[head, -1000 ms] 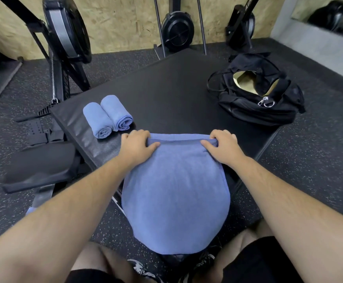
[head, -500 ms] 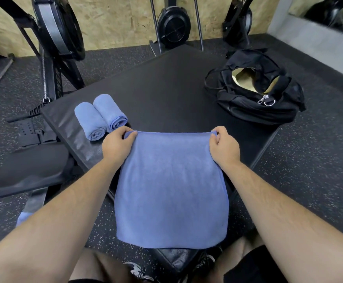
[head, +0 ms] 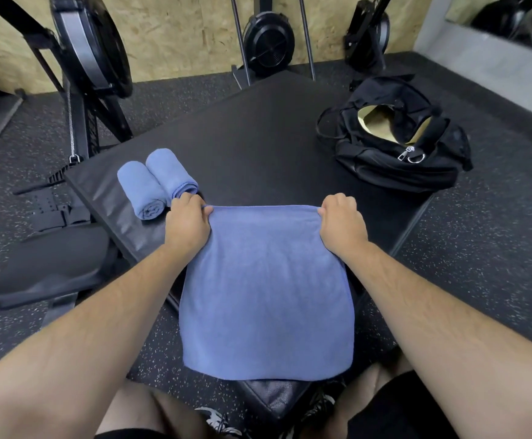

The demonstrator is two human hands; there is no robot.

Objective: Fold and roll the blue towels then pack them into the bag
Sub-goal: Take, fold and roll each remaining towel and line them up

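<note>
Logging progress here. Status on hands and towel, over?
Spread blue towel, far corners pinched by left hand and right hand. Two rolled towels beside left hand. Open black bag, nothing blocking it.

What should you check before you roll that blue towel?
1. Left hand pinches a top corner of the blue towel: ok.
2. Right hand pinches the other top corner: ok.
3. Top edge straight between them: ok.
4. Towel lying flat on the black pad: cannot tell.
5. Two rolled towels clear of it: ok, though close to the left hand.
6. Black bag open: ok.
</note>
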